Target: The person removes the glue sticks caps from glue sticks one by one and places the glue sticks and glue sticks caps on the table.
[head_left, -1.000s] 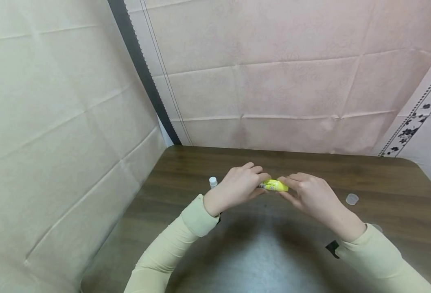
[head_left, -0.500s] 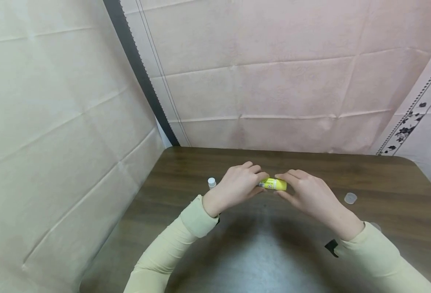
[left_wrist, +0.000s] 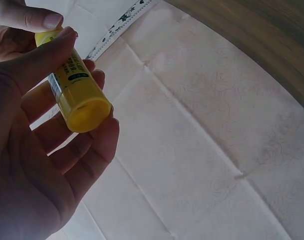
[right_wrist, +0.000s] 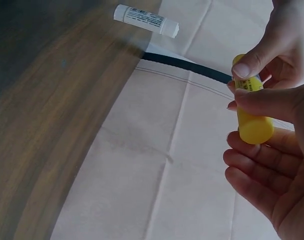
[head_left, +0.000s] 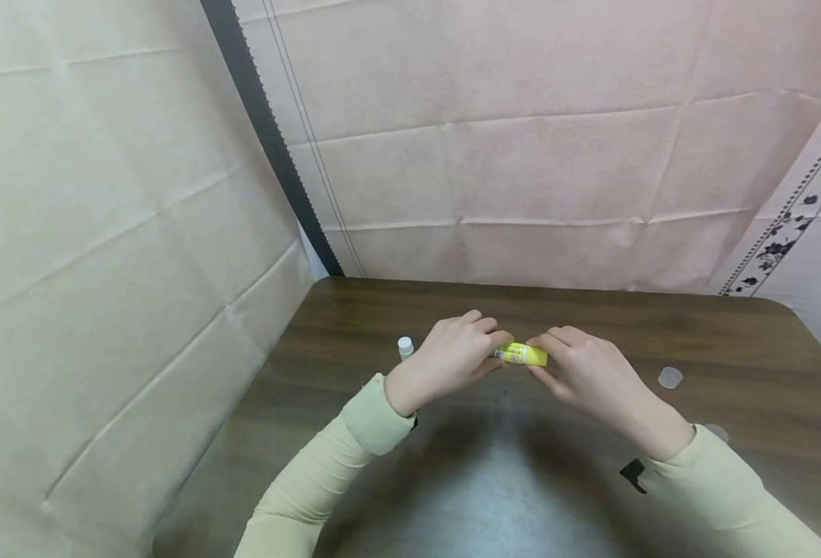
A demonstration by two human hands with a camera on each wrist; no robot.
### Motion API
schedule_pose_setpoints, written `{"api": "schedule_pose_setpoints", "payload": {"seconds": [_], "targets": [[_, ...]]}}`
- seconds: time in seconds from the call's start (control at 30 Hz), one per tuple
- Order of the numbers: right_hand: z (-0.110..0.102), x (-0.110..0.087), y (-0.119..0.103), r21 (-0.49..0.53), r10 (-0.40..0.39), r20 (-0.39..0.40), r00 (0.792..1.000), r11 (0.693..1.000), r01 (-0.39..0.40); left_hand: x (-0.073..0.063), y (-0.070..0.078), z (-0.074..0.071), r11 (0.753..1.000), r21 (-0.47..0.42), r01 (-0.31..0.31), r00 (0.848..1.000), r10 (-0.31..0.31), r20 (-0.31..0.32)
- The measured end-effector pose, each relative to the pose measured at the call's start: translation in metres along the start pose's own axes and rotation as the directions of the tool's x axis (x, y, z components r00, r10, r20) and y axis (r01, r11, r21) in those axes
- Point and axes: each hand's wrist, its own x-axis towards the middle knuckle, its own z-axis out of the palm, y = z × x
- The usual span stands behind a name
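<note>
A yellow glue stick (head_left: 522, 354) lies roughly level between my two hands, above the table. My left hand (head_left: 448, 353) grips its body, thumb on top and fingers underneath, as the left wrist view shows beside the printed label (left_wrist: 74, 70). With thumb and fingers, my right hand (head_left: 584, 364) pinches the plain yellow end (right_wrist: 255, 129). The stick's opposite end (left_wrist: 89, 116) faces the left wrist camera, with a hollow rim. A white glue stick (right_wrist: 147, 20) stands upright on the table; in the head view my left hand hides its lower part.
The brown wooden table (head_left: 354, 310) meets pale cloth hangings (head_left: 557, 178) at the back and left. To the right lie a small translucent round piece (head_left: 670, 377) and, partly behind the right sleeve, another translucent piece (head_left: 717, 432).
Both hands stay almost in place around the yellow glue stick. The right fingers shift slightly on its end. The white glue stick and translucent pieces have not moved.
</note>
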Motion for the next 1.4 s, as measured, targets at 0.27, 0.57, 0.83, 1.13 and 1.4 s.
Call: {"api": "schedule_pose_setpoints", "payload": {"seconds": [0.27,0.57,0.83,1.13,1.4], "targets": [[0.002,-0.003,0.0,0.02,-0.035,-0.008,0.999,0.999,0.035,-0.005,-0.001,0.001,1.0,0.0,-0.012,1.0,0.012,-0.023],[-0.002,-0.004,0.003,0.043,-0.036,0.004,0.999,0.998,0.035,-0.006,0.0,-0.003,1.0,-0.002,-0.009,1.0,0.009,-0.029],[-0.005,-0.007,0.005,0.065,-0.042,-0.009,0.999,0.997,0.042,-0.007,0.001,-0.003,1.0,-0.004,-0.008,1.0,0.008,-0.029],[-0.024,-0.022,0.029,0.082,0.038,-0.077,0.996,0.996,-0.031,-0.021,-0.017,-0.004,0.996,-0.043,0.078,0.997,-0.078,-0.001],[-0.05,-0.031,0.045,0.164,0.23,-0.159,0.96,0.965,-0.204,-0.038,-0.04,-0.013,0.985,-0.073,0.157,0.987,-0.159,-0.016]]}}
